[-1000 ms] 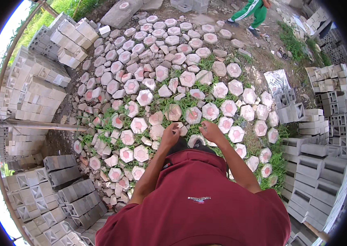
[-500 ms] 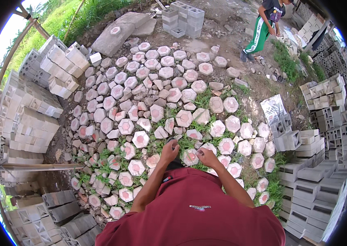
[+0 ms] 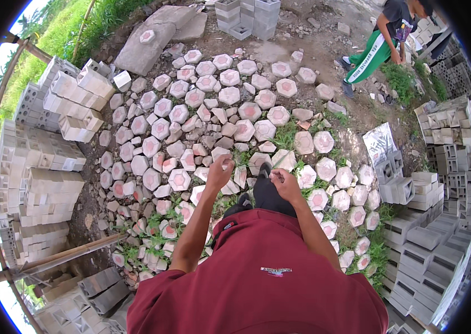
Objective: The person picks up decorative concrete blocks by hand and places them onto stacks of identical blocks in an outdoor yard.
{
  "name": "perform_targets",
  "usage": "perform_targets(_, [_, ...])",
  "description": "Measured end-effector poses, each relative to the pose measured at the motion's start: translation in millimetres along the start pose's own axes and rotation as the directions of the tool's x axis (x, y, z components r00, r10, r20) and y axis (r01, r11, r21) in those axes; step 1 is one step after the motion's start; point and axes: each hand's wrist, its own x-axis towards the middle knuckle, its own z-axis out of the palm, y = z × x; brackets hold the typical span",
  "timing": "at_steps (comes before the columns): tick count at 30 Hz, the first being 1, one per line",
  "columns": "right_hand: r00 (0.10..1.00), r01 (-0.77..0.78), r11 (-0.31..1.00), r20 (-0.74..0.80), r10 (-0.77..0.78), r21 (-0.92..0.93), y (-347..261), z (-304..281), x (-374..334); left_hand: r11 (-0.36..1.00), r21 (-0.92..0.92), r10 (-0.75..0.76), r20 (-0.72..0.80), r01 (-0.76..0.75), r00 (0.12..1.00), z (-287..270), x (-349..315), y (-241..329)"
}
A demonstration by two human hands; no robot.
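My left hand (image 3: 220, 172) is raised over the hexagonal paving blocks, its fingers curled in toward the thumb. Opposite it, my right hand (image 3: 284, 184) hangs in front of my right leg, with thumb and fingers pressed together. Whatever either hand may hold is too small to make out. Beneath them lie whitish hexagonal pavers, many with a reddish centre, such as one paver (image 3: 179, 180) left of my left hand and another paver (image 3: 306, 176) right of my right hand. Neither hand touches a paver. My dark shoe (image 3: 265, 169) stands among the pavers between my hands.
Broken stones (image 3: 205, 139) and grass tufts (image 3: 285, 136) fill gaps between pavers. Concrete blocks are stacked at left (image 3: 51, 192) and right (image 3: 419, 250). A bamboo pole (image 3: 74, 253) juts in from the left. Another person (image 3: 383, 47) in green trousers stands at the far right.
Both hands have lifted and moved forward, away from the grassy pavers. My legs and shoes now show below them. The other person has shifted slightly right in view and bends more.
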Motion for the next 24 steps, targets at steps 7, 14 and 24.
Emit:
perform_targets(7, [0.995, -0.067, 0.992, 0.078, 0.059, 0.104, 5.7, 1.7, 126.9, 0.955, -0.173, -0.244, 0.01, 0.242, 0.97, 31.4, 64.2, -14.2])
perform_targets(14, [0.973, 0.155, 0.986, 0.18, -0.142, -0.06, -65.4, -32.6, 318.4, 0.958, -0.073, -0.284, -0.131, 0.276, 0.95, -4.8, 229.6, -19.8])
perform_targets(24, [0.98, 0.139, 0.984, 0.155, -0.121, -0.112, -68.6, -83.9, 485.4, 0.959, -0.194, -0.239, -0.158, 0.207, 0.958, -6.4, 407.3, 46.1])
